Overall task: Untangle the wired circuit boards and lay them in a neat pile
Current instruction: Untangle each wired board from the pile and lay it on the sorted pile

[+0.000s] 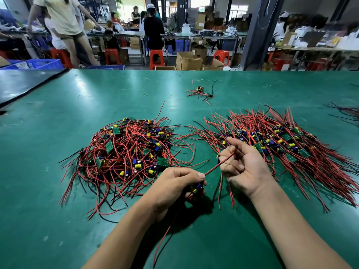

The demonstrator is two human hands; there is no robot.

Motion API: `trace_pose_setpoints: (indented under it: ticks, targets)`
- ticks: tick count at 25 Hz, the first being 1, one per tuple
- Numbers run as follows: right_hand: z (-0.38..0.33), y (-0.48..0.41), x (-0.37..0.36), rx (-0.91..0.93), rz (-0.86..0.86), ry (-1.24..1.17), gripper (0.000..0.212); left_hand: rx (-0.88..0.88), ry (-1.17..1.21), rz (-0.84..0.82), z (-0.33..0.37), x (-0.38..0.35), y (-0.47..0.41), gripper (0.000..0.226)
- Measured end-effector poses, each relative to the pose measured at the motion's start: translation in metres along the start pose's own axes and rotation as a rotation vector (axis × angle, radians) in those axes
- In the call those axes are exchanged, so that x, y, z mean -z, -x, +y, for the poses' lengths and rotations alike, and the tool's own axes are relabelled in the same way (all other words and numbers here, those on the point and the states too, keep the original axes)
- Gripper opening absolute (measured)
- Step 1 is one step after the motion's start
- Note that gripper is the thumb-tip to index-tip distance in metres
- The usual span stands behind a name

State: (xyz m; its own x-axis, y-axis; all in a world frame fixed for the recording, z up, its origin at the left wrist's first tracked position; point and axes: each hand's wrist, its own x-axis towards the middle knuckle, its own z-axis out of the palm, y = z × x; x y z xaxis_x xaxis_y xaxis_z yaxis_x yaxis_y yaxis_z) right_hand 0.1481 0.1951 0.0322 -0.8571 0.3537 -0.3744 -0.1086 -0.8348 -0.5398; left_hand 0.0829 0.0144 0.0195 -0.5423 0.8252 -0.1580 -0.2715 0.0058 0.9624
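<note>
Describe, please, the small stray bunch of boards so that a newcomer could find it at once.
On the green table two big heaps of red-wired boards lie, a tangled pile left and a combed-out pile right. Beyond the gap between them, toward the far edge, sits the stray bunch: only a couple of boards, touching neither heap.

Tangled boards left, combed pile right

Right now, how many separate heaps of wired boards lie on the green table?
3: a tangled heap at left, a combed pile at right, a small cluster far centre. Wires at the right edge may belong to a fourth.
</note>
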Motion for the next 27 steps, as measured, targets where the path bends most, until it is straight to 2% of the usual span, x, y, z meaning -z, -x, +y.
trace_pose_setpoints:
  ticks: [2, 5, 7, 10, 13, 16, 18, 20, 23, 25, 27]
  targets:
    - [0.003, -0.001, -0.001, -0.030, -0.017, -0.002, 0.032, 0.004, -0.005, 0.015, -0.001, 0.002, -0.001, 0.021]
    - [0.006, -0.003, 0.000, 0.077, 0.019, 0.083, 0.033, 0.024, 0.039, 0.094, -0.001, 0.004, -0.003, 0.020]
    - [0.010, -0.001, -0.001, 0.182, 0.031, 0.256, 0.040, 0.021, 0.115, 0.164, -0.001, 0.003, -0.004, 0.020]
    - [0.024, 0.002, -0.003, 0.368, 0.037, 0.629, 0.053, -0.017, 0.222, 0.249, -0.001, 0.003, -0.009, 0.037]
    - [0.043, 0.007, -0.008, 0.546, -0.001, 1.020, 0.037, 0.011, 0.302, 0.190, -0.002, 0.003, -0.009, 0.051]
    - [0.052, 0.007, -0.007, 0.747, 0.009, 1.351, 0.027, 0.019, 0.327, 0.094, -0.001, 0.001, -0.005, 0.051]
    - [0.051, 0.004, -0.007, 0.831, 0.046, 1.418, 0.020, -0.029, 0.298, 0.113, -0.002, -0.002, -0.007, 0.043]
    - [0.045, 0.001, -0.002, 0.901, 0.147, 1.396, 0.019, -0.201, 0.033, 0.292, -0.010, 0.002, -0.010, 0.027]
    - [0.024, -0.002, 0.010, 1.023, 0.429, 1.458, 0.016, -0.581, -0.738, 0.648, -0.019, 0.020, -0.010, 0.020]
    - [0.016, -0.002, 0.017, 0.981, 0.584, 1.607, 0.031, -0.600, -0.957, 0.728, -0.018, 0.028, -0.008, 0.027]
    - [0.019, 0.000, 0.016, 1.003, 0.613, 1.718, 0.038, -0.459, -1.034, 0.723, -0.019, 0.031, -0.010, 0.039]
